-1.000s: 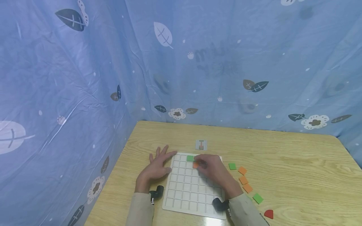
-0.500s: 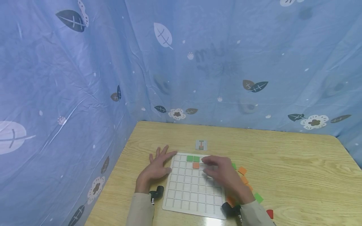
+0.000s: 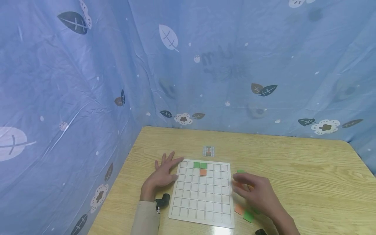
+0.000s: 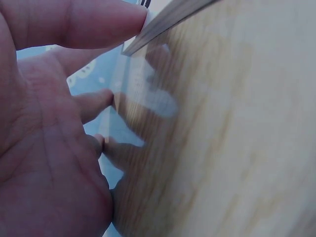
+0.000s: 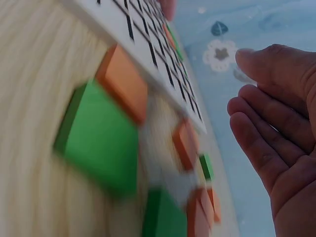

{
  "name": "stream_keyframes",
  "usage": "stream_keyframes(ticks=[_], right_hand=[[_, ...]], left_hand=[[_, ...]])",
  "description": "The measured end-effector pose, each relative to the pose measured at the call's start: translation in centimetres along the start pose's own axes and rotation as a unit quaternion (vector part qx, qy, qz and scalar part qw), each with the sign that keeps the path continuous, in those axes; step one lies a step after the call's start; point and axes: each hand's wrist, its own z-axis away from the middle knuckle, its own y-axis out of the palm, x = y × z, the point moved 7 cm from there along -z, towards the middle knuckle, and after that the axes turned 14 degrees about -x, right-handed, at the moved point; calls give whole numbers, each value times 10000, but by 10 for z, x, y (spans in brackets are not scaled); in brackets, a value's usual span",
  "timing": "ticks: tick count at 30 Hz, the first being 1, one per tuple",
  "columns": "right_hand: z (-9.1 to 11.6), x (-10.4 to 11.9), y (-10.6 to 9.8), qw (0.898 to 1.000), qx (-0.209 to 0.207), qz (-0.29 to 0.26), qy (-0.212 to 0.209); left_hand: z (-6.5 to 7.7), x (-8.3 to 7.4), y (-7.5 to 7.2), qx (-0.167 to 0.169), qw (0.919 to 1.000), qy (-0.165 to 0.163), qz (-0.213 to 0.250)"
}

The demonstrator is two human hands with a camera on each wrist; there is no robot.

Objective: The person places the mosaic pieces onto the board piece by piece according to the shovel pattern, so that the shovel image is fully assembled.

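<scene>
Already your grid board [image 3: 198,196] holds 2 green tiles [image 3: 203,165] and 1 orange tile [image 3: 203,172] — loose tiles [image 3: 248,216] await — left hand [image 3: 160,176] splayed, right hand [image 3: 258,190] empty, thumb apart.

The board [image 3: 188,202] is coloured off-white and ruled into squares by darker lines. Plain green is shown by two tiles [image 3: 200,165] on it, plain orange by a single tile [image 3: 203,172]; both colours are repeated among the loose tiles [image 5: 98,138]. The small card [image 3: 209,151] is patterned with a grey grid and a reddish-brown figure. The yellowish-tan table [image 3: 308,173] is streaked with wood grain. The blue curtain [image 3: 205,39] is printed with white, brown and dark leaves and brown-centred white flowers. The sleeve [image 3: 145,217] is coloured beige.
</scene>
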Motion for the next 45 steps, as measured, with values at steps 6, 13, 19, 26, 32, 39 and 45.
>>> stream_keyframes(ticks=[6, 13, 19, 26, 32, 39, 45], right_hand=[[15, -11, -29, 9993, -117, 296, 200], [32, -30, -54, 9963, -226, 766, 330], [46, -50, -66, 9869, 84, 1363, 859], [59, -63, -74, 9818, 133, 1603, 1008], [67, -67, -78, 9817, -60, 1695, 866], [70, -65, -74, 9838, -335, 1673, 546], [70, -59, -72, 9831, -547, 1739, 146]], left_hand=[[0, 0, -1, -12, 10000, 4, 4], [0, 2, 1, -6, 10000, -16, -9], [0, 1, 1, -11, 10000, -29, 2], [1, 1, 1, -25, 10000, -51, -33], [1, 0, 1, -24, 10000, -67, -26], [2, 0, 0, -52, 10000, -79, -8], [1, 1, 1, -44, 10000, -72, -17]])
